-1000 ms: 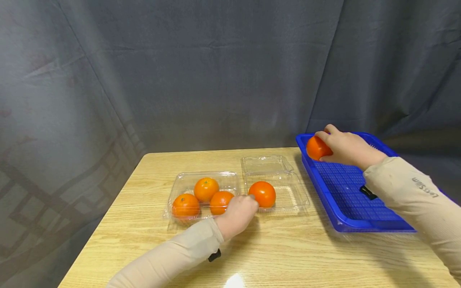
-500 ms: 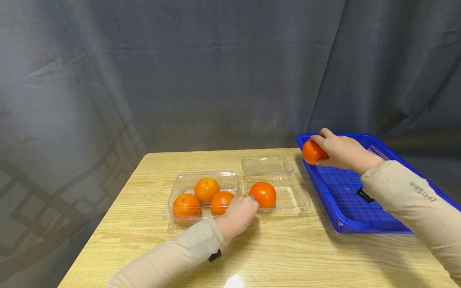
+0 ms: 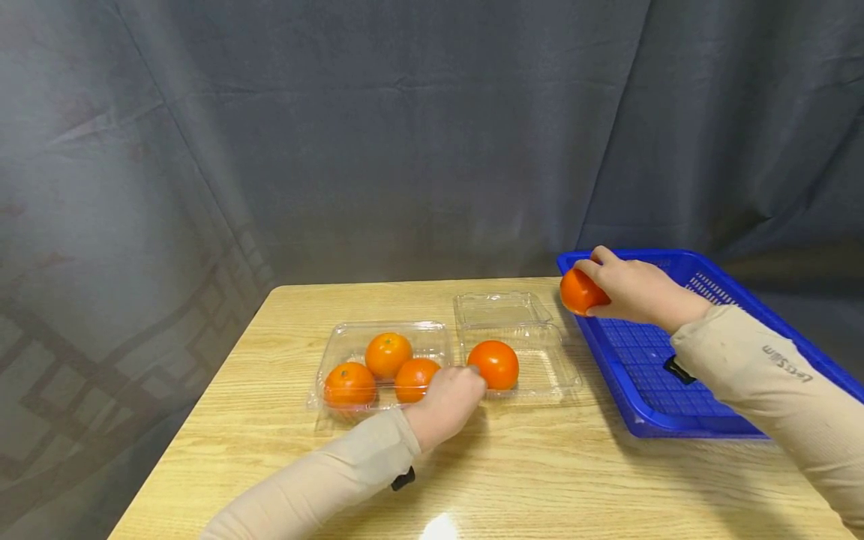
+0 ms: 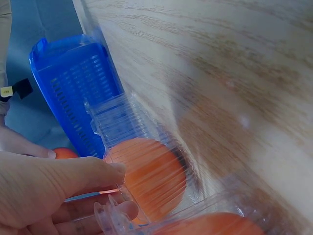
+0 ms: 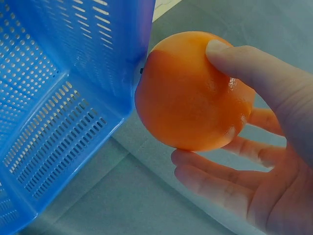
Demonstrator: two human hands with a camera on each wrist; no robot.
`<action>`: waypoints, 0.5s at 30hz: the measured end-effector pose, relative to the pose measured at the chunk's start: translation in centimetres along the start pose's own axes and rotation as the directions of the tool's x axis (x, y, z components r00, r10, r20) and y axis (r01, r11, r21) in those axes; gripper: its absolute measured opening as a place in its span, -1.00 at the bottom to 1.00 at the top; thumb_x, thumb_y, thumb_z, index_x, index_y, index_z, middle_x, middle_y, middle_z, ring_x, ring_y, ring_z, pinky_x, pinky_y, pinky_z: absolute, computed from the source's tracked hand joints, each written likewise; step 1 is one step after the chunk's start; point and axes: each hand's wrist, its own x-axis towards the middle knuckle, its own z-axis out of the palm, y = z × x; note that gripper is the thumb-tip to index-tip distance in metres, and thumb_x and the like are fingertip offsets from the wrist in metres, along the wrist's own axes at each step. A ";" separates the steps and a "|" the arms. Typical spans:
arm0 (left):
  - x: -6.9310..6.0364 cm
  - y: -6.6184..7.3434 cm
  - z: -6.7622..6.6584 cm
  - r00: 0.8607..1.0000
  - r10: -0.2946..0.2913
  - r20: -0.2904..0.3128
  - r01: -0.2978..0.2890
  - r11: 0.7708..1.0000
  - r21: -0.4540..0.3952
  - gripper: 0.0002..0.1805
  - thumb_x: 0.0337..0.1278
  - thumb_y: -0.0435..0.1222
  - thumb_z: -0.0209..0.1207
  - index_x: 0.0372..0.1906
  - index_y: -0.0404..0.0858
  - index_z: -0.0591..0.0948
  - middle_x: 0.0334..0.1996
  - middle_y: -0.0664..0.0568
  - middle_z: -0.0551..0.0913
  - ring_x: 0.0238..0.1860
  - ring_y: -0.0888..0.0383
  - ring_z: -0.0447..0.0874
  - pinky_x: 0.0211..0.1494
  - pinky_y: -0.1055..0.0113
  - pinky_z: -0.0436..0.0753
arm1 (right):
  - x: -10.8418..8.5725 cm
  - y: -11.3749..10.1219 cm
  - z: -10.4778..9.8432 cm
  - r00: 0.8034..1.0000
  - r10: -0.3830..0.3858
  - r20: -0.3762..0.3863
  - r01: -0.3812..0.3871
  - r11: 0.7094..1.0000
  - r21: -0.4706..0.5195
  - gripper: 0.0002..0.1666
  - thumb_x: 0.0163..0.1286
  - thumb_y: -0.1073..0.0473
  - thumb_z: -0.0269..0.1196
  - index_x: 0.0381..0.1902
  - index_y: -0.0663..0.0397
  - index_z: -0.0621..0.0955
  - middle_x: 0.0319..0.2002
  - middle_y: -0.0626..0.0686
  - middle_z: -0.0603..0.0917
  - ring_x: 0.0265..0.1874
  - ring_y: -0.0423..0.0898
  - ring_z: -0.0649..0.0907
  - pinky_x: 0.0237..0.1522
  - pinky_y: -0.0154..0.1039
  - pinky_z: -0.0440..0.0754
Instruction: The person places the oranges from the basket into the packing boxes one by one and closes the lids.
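Note:
My right hand (image 3: 644, 292) grips a red-orange tomato (image 3: 580, 294) over the left rim of the blue basket (image 3: 617, 375). In the right wrist view, its thumb lies on top of the tomato and the fingers curl beneath. A second tomato (image 3: 494, 365) sits in the left half of a clear plastic clamshell (image 3: 538, 367), whose lid (image 3: 499, 309) lies open behind it. My left hand (image 3: 445, 405) pinches this clamshell's near edge, thumb (image 4: 93, 174) above and fingers below. Left of it, another clear clamshell (image 3: 428, 330) holds oranges (image 3: 388, 355).
The blue basket stands along the right side of the wooden table (image 3: 526, 480), its mesh floor visible. Both clamshells stand side by side near the table's middle. A grey curtain (image 3: 418, 150) hangs behind the table.
My right hand has carried the tomato left and slightly down, from inside the basket to over its left rim. My left hand keeps its hold on the clamshell.

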 end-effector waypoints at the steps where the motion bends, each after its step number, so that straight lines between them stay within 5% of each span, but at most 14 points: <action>1: 0.0 0.0 0.0 1.000 -0.003 -0.003 0.003 1.000 0.002 -0.84 -0.20 -0.39 0.33 -0.54 -0.01 0.69 -0.55 0.19 0.64 -0.55 0.36 0.61 -0.54 0.54 0.55 | 0.0 0.0 0.0 1.000 -0.003 -0.004 0.003 1.000 -0.001 -0.32 -0.09 0.16 0.49 0.01 0.30 0.52 -0.22 0.23 0.48 -0.52 0.03 0.57 -0.33 -0.01 0.65; 15: 0.1 0.1 0.0 1.000 -0.009 0.003 0.009 1.000 0.002 -0.85 -0.17 -0.38 0.33 -0.53 -0.02 0.69 -0.55 0.19 0.64 -0.55 0.36 0.61 -0.54 0.54 0.56 | 0.0 -0.8 0.0 1.000 -0.007 0.022 0.007 1.000 0.021 -0.28 -0.09 0.15 0.49 0.05 0.29 0.51 -0.16 0.24 0.50 -0.49 0.03 0.59 -0.30 -0.01 0.66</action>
